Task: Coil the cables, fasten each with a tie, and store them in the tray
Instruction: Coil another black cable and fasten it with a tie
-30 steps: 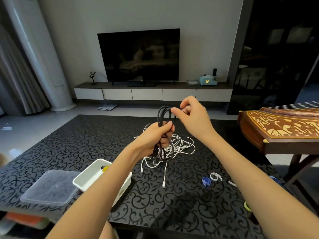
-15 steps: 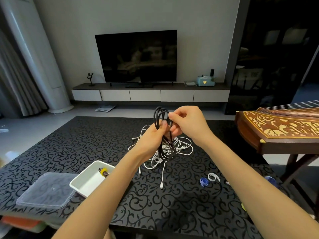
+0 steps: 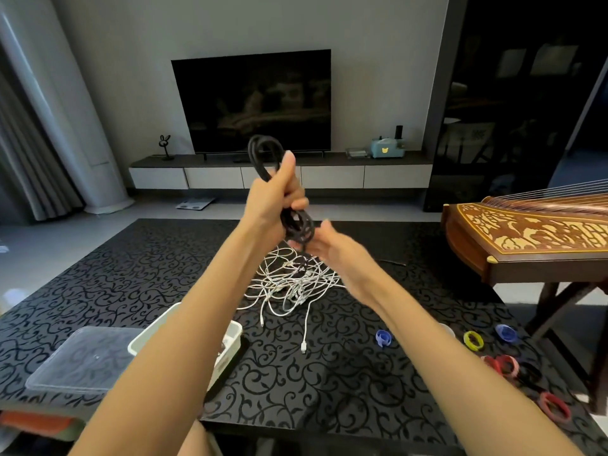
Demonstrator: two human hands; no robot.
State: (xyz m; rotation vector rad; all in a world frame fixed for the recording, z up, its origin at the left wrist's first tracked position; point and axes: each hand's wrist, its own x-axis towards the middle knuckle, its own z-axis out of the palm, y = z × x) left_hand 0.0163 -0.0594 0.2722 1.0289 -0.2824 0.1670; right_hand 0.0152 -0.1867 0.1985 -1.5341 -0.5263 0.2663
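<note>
Firmly, the left hand gripped the coiled black cable at its middle, fingers clenched round it, above the tabletop. The right hand sat at the lower loops, fingers released and straight. White cables sprawled beneath, near the tray.

One black cable, one white tray, one clear lid; at four o'clock two blue ties, one yellow tie, three reddish ties; white cables tangled, uncountable.
</note>
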